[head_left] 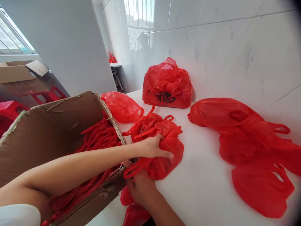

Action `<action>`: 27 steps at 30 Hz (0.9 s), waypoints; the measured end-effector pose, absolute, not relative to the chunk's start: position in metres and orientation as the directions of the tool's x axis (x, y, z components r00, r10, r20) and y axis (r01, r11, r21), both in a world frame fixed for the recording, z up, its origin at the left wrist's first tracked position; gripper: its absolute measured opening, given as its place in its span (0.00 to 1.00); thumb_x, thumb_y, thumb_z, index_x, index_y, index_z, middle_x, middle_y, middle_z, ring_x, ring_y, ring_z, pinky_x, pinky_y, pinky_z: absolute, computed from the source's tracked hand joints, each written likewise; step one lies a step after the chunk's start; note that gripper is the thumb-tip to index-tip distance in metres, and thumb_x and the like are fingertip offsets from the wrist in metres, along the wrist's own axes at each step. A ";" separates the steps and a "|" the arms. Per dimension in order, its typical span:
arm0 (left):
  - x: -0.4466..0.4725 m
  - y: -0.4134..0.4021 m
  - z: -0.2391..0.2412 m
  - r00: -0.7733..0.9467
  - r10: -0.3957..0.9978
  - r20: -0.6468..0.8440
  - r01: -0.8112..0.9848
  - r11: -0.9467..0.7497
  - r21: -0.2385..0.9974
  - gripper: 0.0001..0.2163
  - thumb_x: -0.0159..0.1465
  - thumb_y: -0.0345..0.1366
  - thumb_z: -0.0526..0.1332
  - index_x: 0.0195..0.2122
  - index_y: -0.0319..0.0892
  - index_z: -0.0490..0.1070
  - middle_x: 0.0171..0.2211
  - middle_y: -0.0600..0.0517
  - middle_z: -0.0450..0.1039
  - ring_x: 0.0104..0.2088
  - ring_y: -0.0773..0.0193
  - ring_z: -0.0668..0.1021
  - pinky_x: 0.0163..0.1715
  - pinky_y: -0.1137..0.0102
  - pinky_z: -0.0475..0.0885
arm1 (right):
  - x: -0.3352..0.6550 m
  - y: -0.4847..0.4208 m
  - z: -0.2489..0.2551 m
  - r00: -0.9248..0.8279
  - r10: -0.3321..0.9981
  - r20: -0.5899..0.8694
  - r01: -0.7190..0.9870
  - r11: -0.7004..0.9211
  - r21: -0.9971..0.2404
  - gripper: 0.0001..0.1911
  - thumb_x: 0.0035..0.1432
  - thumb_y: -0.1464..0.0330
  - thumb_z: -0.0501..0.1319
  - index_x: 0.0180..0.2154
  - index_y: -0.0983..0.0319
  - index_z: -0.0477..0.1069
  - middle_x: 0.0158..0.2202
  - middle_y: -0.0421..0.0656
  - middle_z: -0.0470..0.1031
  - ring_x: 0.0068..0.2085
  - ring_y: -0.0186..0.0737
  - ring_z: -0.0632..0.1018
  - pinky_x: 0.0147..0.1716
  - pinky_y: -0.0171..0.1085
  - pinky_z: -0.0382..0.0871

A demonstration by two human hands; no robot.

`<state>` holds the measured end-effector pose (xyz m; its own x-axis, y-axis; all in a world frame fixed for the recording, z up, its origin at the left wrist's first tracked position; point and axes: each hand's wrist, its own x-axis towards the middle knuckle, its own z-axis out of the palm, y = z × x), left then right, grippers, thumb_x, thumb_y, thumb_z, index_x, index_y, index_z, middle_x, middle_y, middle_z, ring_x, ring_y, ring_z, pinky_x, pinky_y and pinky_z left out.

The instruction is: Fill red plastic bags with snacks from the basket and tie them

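Note:
A filled red plastic bag (168, 163) lies on the white table between my two hands. My left hand (152, 148) reaches over the carton's edge and grips the top of this bag, thumb across its side and the other fingers partly hidden. Below it, my right hand (142, 183) is closed on the bag's looped handle (137, 168) near the carton corner. Just behind, more knotted red plastic (150, 122) with loop handles touches the bag. To the left stands an open cardboard carton (68, 116) holding many red rope-like strands (101, 135).
A large red bag with a black character (167, 82) stands against the tiled wall. Another puffed red bag (122, 106) rests beside the carton. Several red bags (256, 185) lie along the table's right side. Red stools (50, 95) and a second carton (21, 77) are at far left.

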<state>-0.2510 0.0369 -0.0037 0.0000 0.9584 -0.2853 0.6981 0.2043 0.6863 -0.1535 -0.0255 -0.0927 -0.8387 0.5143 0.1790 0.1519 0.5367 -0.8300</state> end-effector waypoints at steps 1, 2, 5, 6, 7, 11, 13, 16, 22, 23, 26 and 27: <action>-0.250 0.036 -0.004 0.048 0.962 -0.269 0.742 0.146 0.655 0.22 0.52 0.51 0.66 0.41 0.41 0.69 0.34 0.48 0.74 0.34 0.54 0.76 0.29 0.66 0.67 | -0.153 -0.026 -0.094 -0.846 0.509 0.161 0.159 0.527 -0.835 0.28 0.61 0.74 0.55 0.61 0.50 0.61 0.57 0.43 0.69 0.59 0.46 0.68 0.55 0.48 0.66; -0.251 0.035 -0.001 0.096 0.963 -0.253 0.763 0.092 0.640 0.16 0.53 0.47 0.65 0.37 0.41 0.70 0.31 0.49 0.73 0.32 0.55 0.76 0.29 0.67 0.67 | -0.153 -0.027 -0.095 -0.846 0.513 0.145 0.174 0.523 -0.834 0.27 0.61 0.73 0.54 0.60 0.50 0.62 0.56 0.43 0.70 0.58 0.46 0.70 0.52 0.46 0.70; -0.275 0.028 0.023 0.229 0.942 -0.244 0.636 0.045 0.771 0.08 0.59 0.41 0.61 0.32 0.42 0.72 0.29 0.53 0.73 0.31 0.61 0.76 0.30 0.70 0.68 | -0.152 -0.027 -0.098 -0.823 0.533 0.194 0.195 0.588 -0.785 0.24 0.62 0.71 0.53 0.59 0.51 0.63 0.55 0.44 0.70 0.55 0.47 0.72 0.49 0.46 0.72; -0.291 0.023 0.034 0.257 0.934 -0.247 0.535 0.075 0.841 0.08 0.60 0.41 0.61 0.35 0.42 0.73 0.31 0.54 0.75 0.33 0.62 0.77 0.31 0.71 0.69 | -0.152 -0.027 -0.098 -0.813 0.528 0.245 0.179 0.627 -0.758 0.23 0.62 0.71 0.53 0.58 0.52 0.64 0.54 0.45 0.71 0.55 0.48 0.72 0.49 0.48 0.72; -0.311 0.016 0.046 0.265 0.932 -0.247 0.402 0.126 0.907 0.09 0.61 0.41 0.60 0.39 0.43 0.73 0.34 0.54 0.76 0.35 0.62 0.78 0.33 0.71 0.70 | -0.153 -0.026 -0.099 -0.802 0.518 0.298 0.157 0.664 -0.731 0.23 0.62 0.72 0.53 0.58 0.52 0.64 0.54 0.46 0.71 0.55 0.48 0.72 0.50 0.50 0.71; -0.423 -0.023 0.084 -0.017 0.964 -0.265 0.167 0.264 0.950 0.18 0.57 0.39 0.66 0.48 0.42 0.73 0.40 0.51 0.79 0.42 0.58 0.79 0.42 0.66 0.72 | -0.155 -0.024 -0.100 -0.768 0.499 0.402 0.114 0.724 -0.680 0.26 0.59 0.76 0.53 0.57 0.52 0.65 0.60 0.47 0.62 0.58 0.47 0.67 0.53 0.50 0.68; -0.487 -0.048 0.091 -0.255 0.924 -0.286 0.256 0.350 0.901 0.22 0.55 0.42 0.68 0.49 0.41 0.73 0.39 0.51 0.80 0.42 0.56 0.78 0.45 0.63 0.71 | -0.156 -0.024 -0.101 -0.769 0.493 0.407 0.115 0.733 -0.670 0.28 0.59 0.76 0.52 0.59 0.51 0.63 0.63 0.46 0.56 0.60 0.46 0.65 0.55 0.49 0.67; -0.574 -0.081 0.083 -0.602 0.725 -0.336 0.418 0.644 0.641 0.20 0.64 0.45 0.60 0.54 0.42 0.70 0.38 0.56 0.80 0.41 0.63 0.78 0.46 0.65 0.70 | -0.156 -0.025 -0.105 -0.775 0.497 0.390 0.149 0.744 -0.652 0.28 0.61 0.75 0.52 0.60 0.49 0.62 0.63 0.45 0.54 0.60 0.46 0.64 0.55 0.48 0.67; -0.652 -0.111 -0.005 -0.869 0.443 -0.222 0.410 0.894 0.178 0.16 0.64 0.41 0.62 0.49 0.37 0.71 0.45 0.50 0.76 0.46 0.54 0.76 0.47 0.58 0.71 | -0.158 -0.024 -0.110 -0.767 0.499 0.404 0.169 0.764 -0.623 0.25 0.61 0.73 0.53 0.58 0.50 0.64 0.63 0.45 0.55 0.61 0.47 0.65 0.53 0.46 0.69; -0.649 -0.113 -0.028 -0.880 0.423 -0.216 0.399 0.905 0.147 0.16 0.65 0.41 0.60 0.50 0.38 0.70 0.48 0.47 0.73 0.47 0.53 0.76 0.46 0.56 0.72 | -0.158 -0.024 -0.112 -0.760 0.503 0.412 0.172 0.767 -0.618 0.25 0.60 0.73 0.53 0.57 0.50 0.66 0.63 0.45 0.55 0.60 0.47 0.65 0.52 0.46 0.70; -0.622 -0.121 -0.097 -0.870 0.419 -0.259 0.403 0.908 0.117 0.16 0.65 0.40 0.60 0.52 0.38 0.69 0.50 0.47 0.71 0.46 0.54 0.76 0.44 0.57 0.74 | -0.159 -0.022 -0.117 -0.744 0.511 0.430 0.182 0.774 -0.606 0.24 0.59 0.74 0.54 0.55 0.49 0.68 0.62 0.45 0.56 0.59 0.47 0.67 0.50 0.44 0.71; -0.611 -0.123 -0.118 -0.858 0.431 -0.279 0.415 0.902 0.117 0.15 0.65 0.40 0.61 0.51 0.39 0.70 0.49 0.48 0.71 0.46 0.53 0.76 0.43 0.58 0.74 | -0.159 -0.022 -0.119 -0.745 0.507 0.433 0.178 0.777 -0.604 0.24 0.59 0.75 0.53 0.54 0.49 0.68 0.62 0.45 0.56 0.58 0.47 0.67 0.50 0.44 0.71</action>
